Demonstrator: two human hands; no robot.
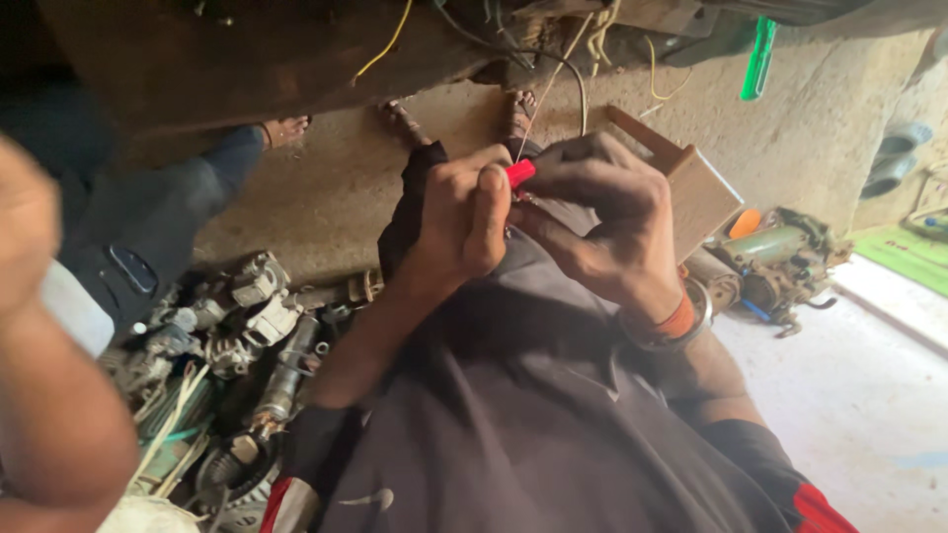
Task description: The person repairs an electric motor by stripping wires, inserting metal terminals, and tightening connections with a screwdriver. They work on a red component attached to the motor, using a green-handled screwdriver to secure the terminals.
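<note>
Far left, near edge: another person's bare forearm (44,395), blurred, with a pale sleeve beside it; can't tell what that hand is doing. Behind it, farther off, a leg in dark trousers (148,222) ends in a sandalled foot (286,128) on the concrete floor (336,197).

Left of centre, on the floor: a heap of grey motor parts (237,306), alternator-type housings and shafts jumbled together, with pale cable ties (173,415) lying across the near part.

Centre: the wearer's dark shirt fills the near middle, and both arms rise from it. The left hand (459,217) is curled into a loose fist, thumb pressed up against a small red piece (520,173). The right hand (602,222) is touching the left, fingers bent over and pinching the same red piece from the other side. So the red piece sits between the two hands' fingertips, in front of the chest and above the floor. A thin wire (549,79) runs from it toward the far side, up to a tangle of yellow and dark wires (592,39). The wearer's own sandalled feet (518,104) show beyond the hands.

The right wrist wears an orange band (679,318) and a metal bangle.

Just right of the right hand: a wooden box (701,192), tilted. Farther right, more motor units (780,262) sit on the floor by the wall. Far top right, a green plastic strip (758,59).
</note>
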